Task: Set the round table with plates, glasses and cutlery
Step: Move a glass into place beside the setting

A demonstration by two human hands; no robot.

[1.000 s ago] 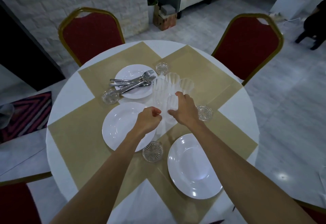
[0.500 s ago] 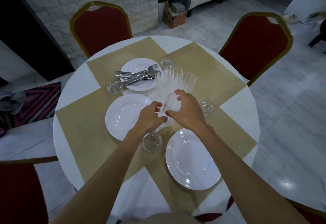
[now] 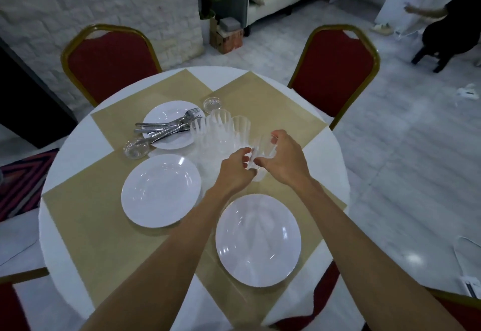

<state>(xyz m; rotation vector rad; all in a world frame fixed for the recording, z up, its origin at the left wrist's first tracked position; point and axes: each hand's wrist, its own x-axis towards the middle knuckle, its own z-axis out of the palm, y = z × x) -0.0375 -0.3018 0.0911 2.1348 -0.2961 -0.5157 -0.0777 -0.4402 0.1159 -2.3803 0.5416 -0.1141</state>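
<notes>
Both my hands hold one clear ribbed glass (image 3: 263,148) above the middle of the round table (image 3: 65,143). My right hand (image 3: 282,160) grips its side and my left hand (image 3: 235,170) pinches its lower part. Behind it stands a cluster of clear glasses (image 3: 221,132). A white plate (image 3: 161,190) lies at the left and another white plate (image 3: 259,239) near me. A third plate (image 3: 162,115) at the back left carries a pile of forks and knives (image 3: 169,127). Two small glass coasters (image 3: 135,149) (image 3: 212,104) lie beside that plate.
Beige placemats (image 3: 86,216) cross the white tablecloth. Red chairs with gold frames stand at the back left (image 3: 109,65) and back right (image 3: 335,70), with more chairs at the near corners. A person (image 3: 453,31) is at the far right on the tiled floor.
Both hands have moved right and slightly away from me with the glass between them. The two coasters near my hands are hidden now. The camera has shifted.
</notes>
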